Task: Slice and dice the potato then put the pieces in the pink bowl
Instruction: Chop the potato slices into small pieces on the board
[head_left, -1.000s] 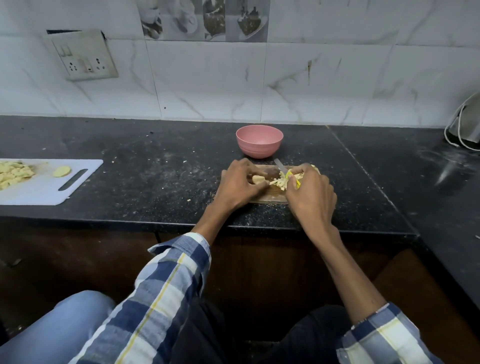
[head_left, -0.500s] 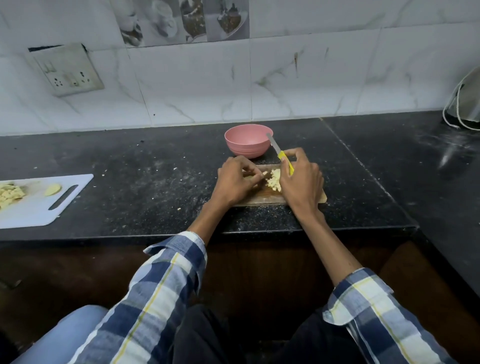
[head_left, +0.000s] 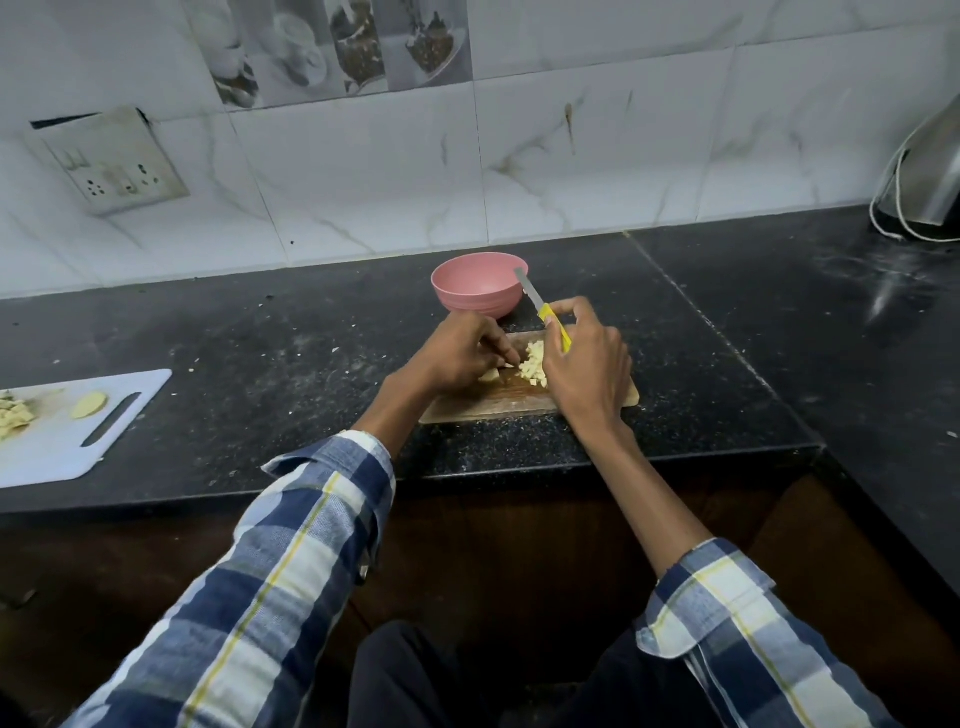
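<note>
This is a home kitchen: a black speckled stone counter runs under a white marble-patterned tiled wall. Left of the fingers, a cream switch-and-socket plate hangs on that wall above a white plastic chopping board; far right stands a steel appliance with a white cord.

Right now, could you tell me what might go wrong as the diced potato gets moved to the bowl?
The right hand grips the knife with its blade raised toward the pink bowl; a careless swing could knock it. The left hand has its fingertips beside the diced potato, near the knife. Pieces may spill off the wooden board onto the counter.
</note>
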